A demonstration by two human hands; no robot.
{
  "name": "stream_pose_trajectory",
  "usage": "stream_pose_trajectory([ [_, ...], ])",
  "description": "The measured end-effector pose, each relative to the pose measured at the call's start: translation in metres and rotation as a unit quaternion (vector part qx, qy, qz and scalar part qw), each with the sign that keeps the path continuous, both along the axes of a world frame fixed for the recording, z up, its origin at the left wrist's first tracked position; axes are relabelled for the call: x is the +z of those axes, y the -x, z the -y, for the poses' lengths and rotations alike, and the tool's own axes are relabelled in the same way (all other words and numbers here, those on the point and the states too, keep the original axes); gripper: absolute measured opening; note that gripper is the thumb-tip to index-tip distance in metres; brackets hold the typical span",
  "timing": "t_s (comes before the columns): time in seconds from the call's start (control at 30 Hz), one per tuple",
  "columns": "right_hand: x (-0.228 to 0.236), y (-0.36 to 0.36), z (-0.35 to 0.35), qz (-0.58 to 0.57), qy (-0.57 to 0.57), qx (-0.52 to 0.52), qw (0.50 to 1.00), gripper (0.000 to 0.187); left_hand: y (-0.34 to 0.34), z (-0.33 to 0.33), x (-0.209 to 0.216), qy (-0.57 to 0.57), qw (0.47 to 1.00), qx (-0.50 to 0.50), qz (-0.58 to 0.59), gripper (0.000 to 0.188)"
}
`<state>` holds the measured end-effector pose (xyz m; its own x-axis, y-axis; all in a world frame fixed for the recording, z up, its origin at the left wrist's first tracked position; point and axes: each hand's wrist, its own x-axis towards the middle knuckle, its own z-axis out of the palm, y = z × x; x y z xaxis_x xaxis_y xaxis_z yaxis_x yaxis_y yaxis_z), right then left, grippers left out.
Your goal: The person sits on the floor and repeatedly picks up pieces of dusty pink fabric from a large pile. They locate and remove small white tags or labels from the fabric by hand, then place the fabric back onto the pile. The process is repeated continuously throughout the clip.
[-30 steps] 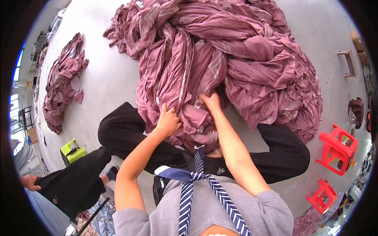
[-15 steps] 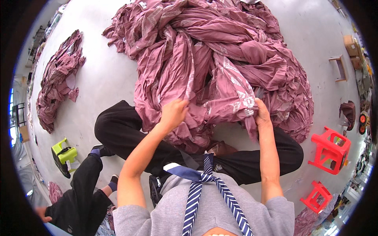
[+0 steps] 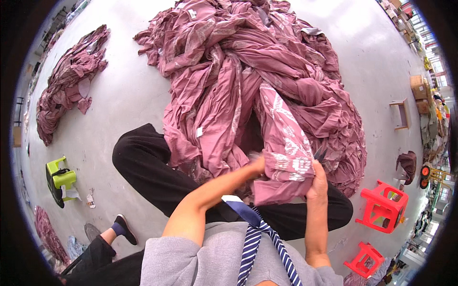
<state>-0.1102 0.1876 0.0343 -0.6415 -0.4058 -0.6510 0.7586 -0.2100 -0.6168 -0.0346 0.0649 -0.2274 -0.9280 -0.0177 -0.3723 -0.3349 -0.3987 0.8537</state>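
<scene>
A large heap of crumpled mauve fabric with white printed patterns spreads over the floor before me, its near folds between my legs. My right hand grips the edge of a flattened fabric panel with a white motif. By its fingertips shows a dark pointed tool, perhaps small scissors; its handle is hidden. My left hand is at the panel's left edge, blurred by motion and partly behind the cloth, so its fingers cannot be made out.
A smaller mauve fabric pile lies at the far left. Nearer on that side stands a green stool, with another person's foot below it. Two red stools, one larger and one smaller, stand at the right.
My left hand has moved right and down, toward the held panel. The printed fabric by my right hand now hangs flatter and lower. The view has shifted, and the other person's leg has moved.
</scene>
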Motion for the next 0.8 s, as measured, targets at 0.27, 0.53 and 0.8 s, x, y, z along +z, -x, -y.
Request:
stream_pose_trajectory([
  [0.27,0.036,0.032,0.137,-0.075,0.047,0.177,0.980,0.035,-0.092,0.125,0.164,-0.297,0.914,0.251,0.112,0.035],
  [0.53,-0.029,0.057,0.186,-0.250,0.033,0.201,0.947,0.037,-0.133,0.174,0.132,-0.129,0.874,0.397,0.249,0.013],
  [0.8,-0.108,-0.008,0.111,-0.228,-0.147,0.209,0.940,0.017,-0.154,0.187,0.100,-0.048,0.845,0.478,0.234,0.021],
])
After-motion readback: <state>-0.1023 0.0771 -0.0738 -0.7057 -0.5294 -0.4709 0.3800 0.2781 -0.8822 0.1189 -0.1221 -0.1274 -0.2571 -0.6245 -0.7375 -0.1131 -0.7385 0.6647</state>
